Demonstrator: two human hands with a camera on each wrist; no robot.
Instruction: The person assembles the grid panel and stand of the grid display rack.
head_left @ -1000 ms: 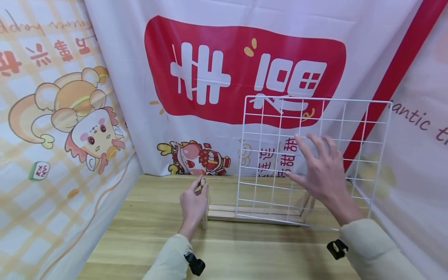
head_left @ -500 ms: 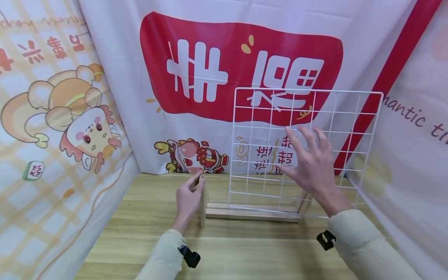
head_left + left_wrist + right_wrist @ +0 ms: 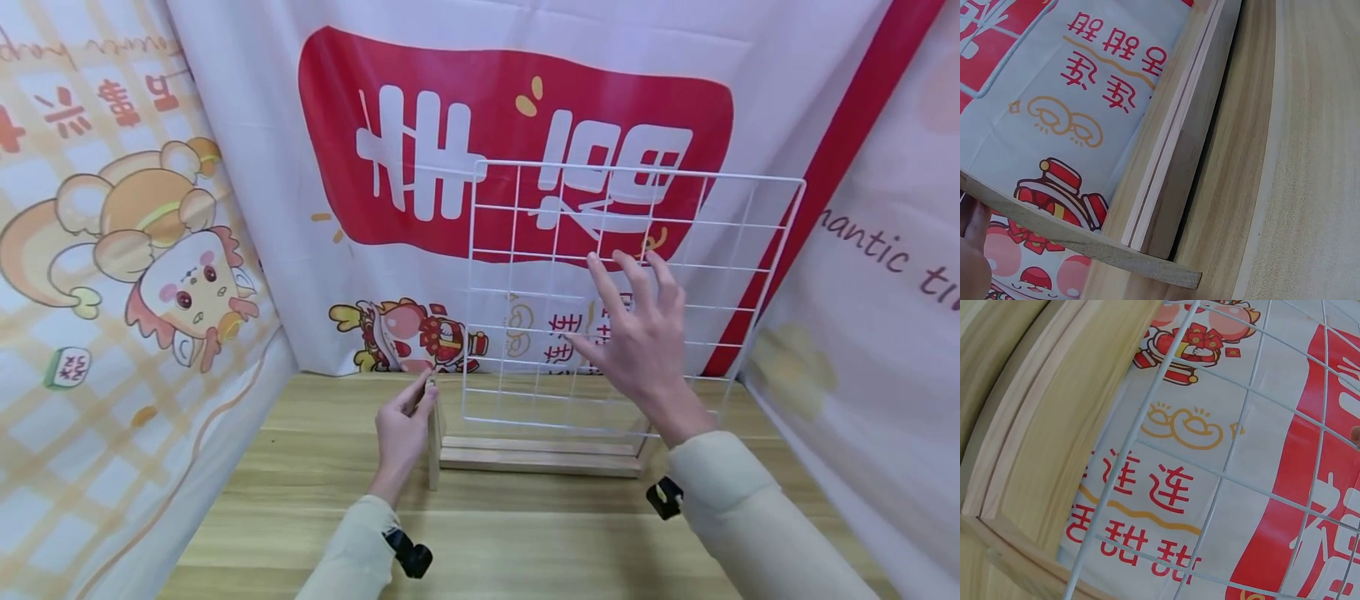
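Observation:
In the head view, my right hand [image 3: 641, 346] holds a white wire grid panel [image 3: 553, 254] upright with spread, bent fingers at its wires. The panel's lower edge hangs above the slotted base [image 3: 540, 462] of a wooden stand. Its wires also cross the right wrist view, where a fingertip shows at the right edge. Thumb and fingers of my left hand [image 3: 401, 429] pinch the top of the stand's left upright [image 3: 434, 450]. The groove along the base [image 3: 1172, 150] shows in the left wrist view. My right forearm partly hides the stand's right end.
The stand rests on a wood-grain table [image 3: 315, 517]. Behind it hangs a white cloth with a red printed sign [image 3: 337, 150]. Patterned cloth [image 3: 90, 275] covers the left side, and another printed cloth [image 3: 885, 333] closes off the right.
My right hand has carried the wire grid panel leftward and up, over the base. The left hand keeps its pinch on the upright, and the stand stays about in place.

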